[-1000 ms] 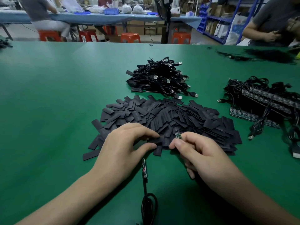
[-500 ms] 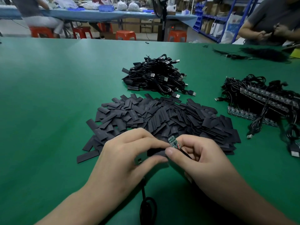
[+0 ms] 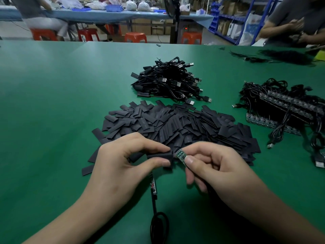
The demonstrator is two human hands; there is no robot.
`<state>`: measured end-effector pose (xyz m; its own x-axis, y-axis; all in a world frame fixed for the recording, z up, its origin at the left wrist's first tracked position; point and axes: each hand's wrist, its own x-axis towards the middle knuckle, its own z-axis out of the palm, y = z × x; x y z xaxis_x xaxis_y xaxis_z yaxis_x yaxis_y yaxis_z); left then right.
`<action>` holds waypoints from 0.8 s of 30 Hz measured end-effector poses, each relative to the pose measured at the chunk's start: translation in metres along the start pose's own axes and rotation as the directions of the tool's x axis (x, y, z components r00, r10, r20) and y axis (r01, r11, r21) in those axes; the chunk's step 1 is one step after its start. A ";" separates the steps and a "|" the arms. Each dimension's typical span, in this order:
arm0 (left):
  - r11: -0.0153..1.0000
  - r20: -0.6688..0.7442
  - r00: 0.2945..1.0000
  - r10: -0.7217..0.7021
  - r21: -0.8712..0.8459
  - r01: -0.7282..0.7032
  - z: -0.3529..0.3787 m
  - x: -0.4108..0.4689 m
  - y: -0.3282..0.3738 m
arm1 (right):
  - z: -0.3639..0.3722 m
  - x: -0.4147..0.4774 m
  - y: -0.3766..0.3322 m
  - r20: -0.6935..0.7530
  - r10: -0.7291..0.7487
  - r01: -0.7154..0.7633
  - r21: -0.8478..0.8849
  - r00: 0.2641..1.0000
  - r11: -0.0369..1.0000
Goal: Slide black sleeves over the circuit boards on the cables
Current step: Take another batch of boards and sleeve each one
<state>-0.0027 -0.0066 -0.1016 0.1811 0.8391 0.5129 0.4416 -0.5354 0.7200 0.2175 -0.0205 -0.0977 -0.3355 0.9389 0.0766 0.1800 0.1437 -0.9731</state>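
My left hand pinches a black sleeve between thumb and fingers, its open end facing right. My right hand pinches a small green circuit board, whose tip sits right at the sleeve's mouth. Whether the board's tip is inside the sleeve is unclear. A big heap of flat black sleeves lies just beyond both hands. Below my left hand, a cable with a bare circuit board lies on the green table, ending in a coil.
A pile of black USB cables lies behind the sleeve heap. At the right sits a bundle of cables with rows of circuit boards. More black material lies at the far right, where another person works.
My left hand picked a sleeve out of the heap and raised it. My right hand brought the green board left until its tip met the sleeve's mouth.
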 end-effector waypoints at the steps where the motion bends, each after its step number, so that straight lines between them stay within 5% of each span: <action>1: 1.000 0.002 1.000 -0.001 0.001 0.001 0.000 0.000 0.000 | 0.000 0.000 -0.001 0.003 0.008 -0.008 0.034 1.000 0.999; 16: 0.999 0.150 0.988 0.020 0.042 -0.026 -0.006 0.001 -0.002 | -0.004 -0.003 -0.005 -0.004 -0.048 0.046 -0.248 0.999 0.968; 24: 0.979 0.164 0.981 0.104 0.157 -0.129 -0.007 -0.001 0.001 | -0.002 -0.003 -0.002 0.020 0.010 -0.006 -0.188 1.000 0.982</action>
<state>-0.0087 -0.0091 -0.0982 0.3673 0.7835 0.5012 0.5466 -0.6178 0.5653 0.2199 -0.0228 -0.0951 -0.3518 0.9340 0.0628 0.3530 0.1945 -0.9152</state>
